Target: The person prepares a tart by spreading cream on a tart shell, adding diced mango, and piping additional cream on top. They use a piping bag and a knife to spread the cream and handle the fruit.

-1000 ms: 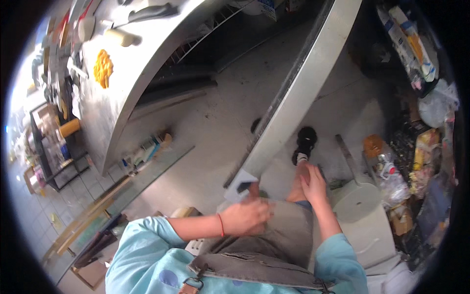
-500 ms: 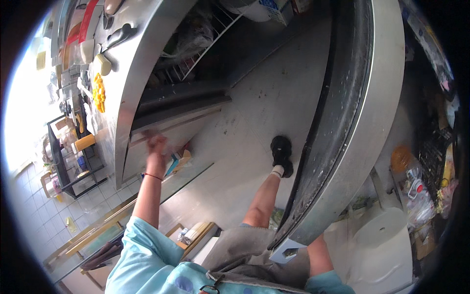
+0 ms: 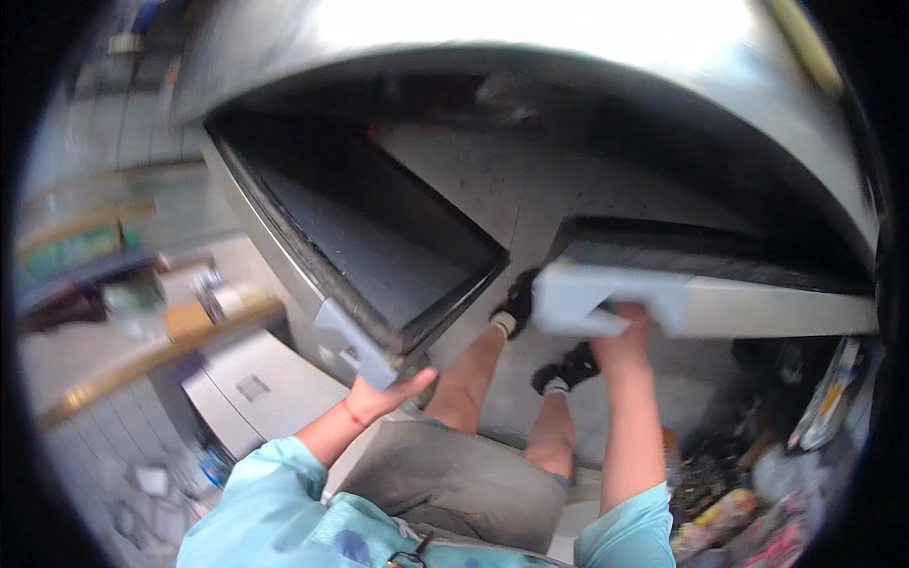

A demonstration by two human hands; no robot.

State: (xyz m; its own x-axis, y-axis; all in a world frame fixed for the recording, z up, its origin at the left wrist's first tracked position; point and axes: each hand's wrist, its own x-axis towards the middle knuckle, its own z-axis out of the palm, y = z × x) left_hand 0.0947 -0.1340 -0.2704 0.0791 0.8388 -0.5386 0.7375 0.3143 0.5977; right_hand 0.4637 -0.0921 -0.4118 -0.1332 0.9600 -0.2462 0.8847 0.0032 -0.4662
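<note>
Two metal cabinet doors with black rubber seals stand partly open below a steel counter, like those of an under-counter fridge. At the left door (image 3: 270,232), my left hand (image 3: 386,393) rests against the corner with the grey plastic handle; its visible fingers are stretched out, and the rest is partly hidden by the door. My right hand (image 3: 625,331) has its fingers curled into the recess of the light grey handle on the right door (image 3: 757,308). The dark interior between the doors is blurred.
The steel counter (image 3: 492,28) spans the top. My black shoes (image 3: 568,367) stand on the floor below the doors. A white cabinet (image 3: 260,388) is at left, near a shelf with a wooden edge (image 3: 151,364). Bags and packages (image 3: 757,502) pile up at lower right.
My left hand has come from the far left, near the counter, to the left door. My right hand, hidden behind the right door before, now shows on its handle. The view has swung round.
</note>
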